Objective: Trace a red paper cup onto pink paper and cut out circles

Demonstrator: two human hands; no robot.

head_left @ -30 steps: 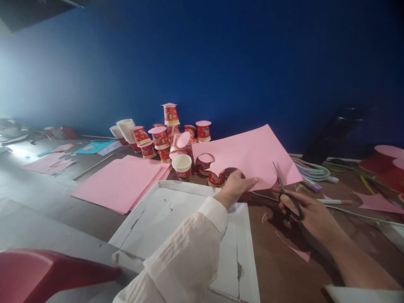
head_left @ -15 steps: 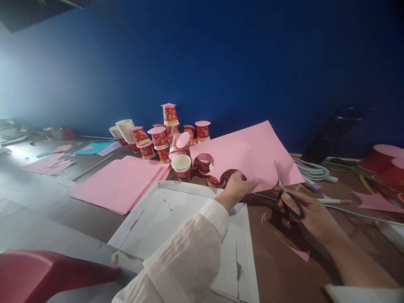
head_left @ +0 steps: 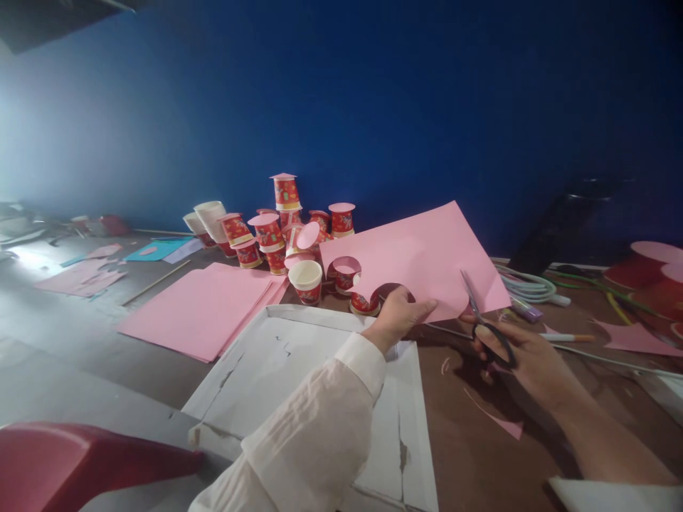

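My left hand (head_left: 398, 317) pinches the lower edge of a pink paper sheet (head_left: 416, 249), which is held up at a tilt. Round cut-outs notch the sheet's lower left side. In my right hand (head_left: 526, 352) is a pair of scissors (head_left: 474, 302) with black handles, its blades at the sheet's lower right edge. Behind the sheet's left end stand several red paper cups (head_left: 267, 233), many upside down and topped with pink paper pieces. One upright cup (head_left: 306, 282) is open at the top. A thin pink offcut (head_left: 506, 427) lies below the scissors.
A white cardboard tray (head_left: 299, 370) lies under my left forearm, beside a stack of pink sheets (head_left: 197, 309). Coiled cable (head_left: 528, 288) and a pen-like stick (head_left: 568, 338) are at the right. A red plastic object (head_left: 80, 462) fills the lower left corner.
The scissors' blades have shifted slightly left against the sheet's edge. Both hands keep their hold, and the rest looks nearly the same.
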